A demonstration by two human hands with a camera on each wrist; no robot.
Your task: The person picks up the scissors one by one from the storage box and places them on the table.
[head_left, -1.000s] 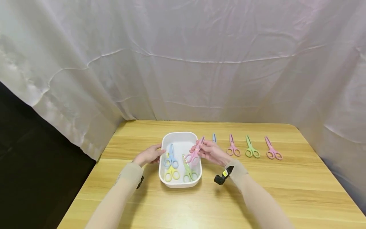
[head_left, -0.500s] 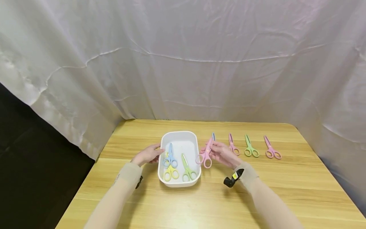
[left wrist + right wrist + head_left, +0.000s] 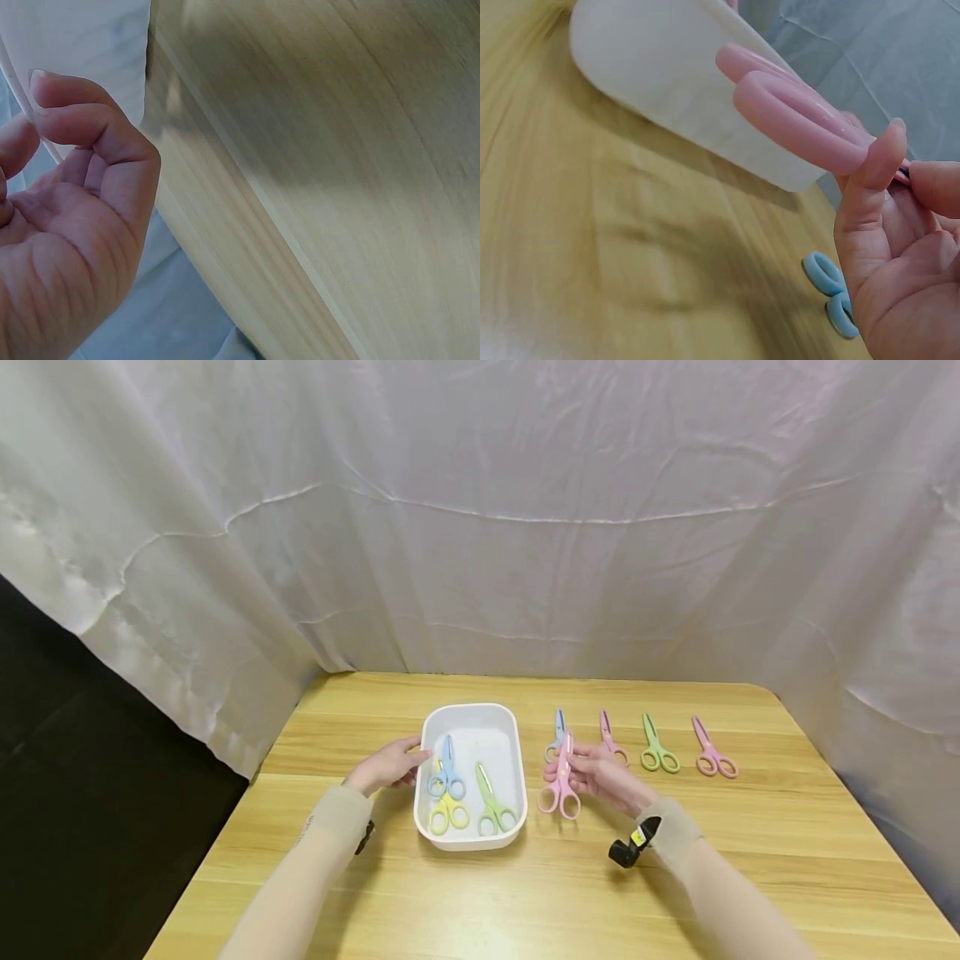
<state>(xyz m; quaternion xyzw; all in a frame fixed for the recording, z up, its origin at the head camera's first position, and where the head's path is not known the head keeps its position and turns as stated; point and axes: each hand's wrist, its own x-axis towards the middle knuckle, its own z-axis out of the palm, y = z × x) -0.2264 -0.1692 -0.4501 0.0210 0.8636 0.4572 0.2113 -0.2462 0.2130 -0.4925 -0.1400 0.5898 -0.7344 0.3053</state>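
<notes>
Pink scissors are pinched by my right hand, raised over the table just right of the white plastic bin. Their loops hang toward me in the head view; in the right wrist view the pink loops jut out past the fingers. My left hand holds the bin's left wall, thumb over the rim; its curled fingers show in the left wrist view. Inside the bin lie blue scissors partly over yellow scissors, and green scissors to their right.
Blue scissors lie behind the held pair, partly covered. Farther right on the wooden table lie pink scissors, partly behind my hand, green scissors and more pink scissors. A pale curtain hangs behind.
My right hand has carried the pink scissors from above the bin's right side out over the table, rightward and slightly toward me. My left hand has stayed on the bin.
</notes>
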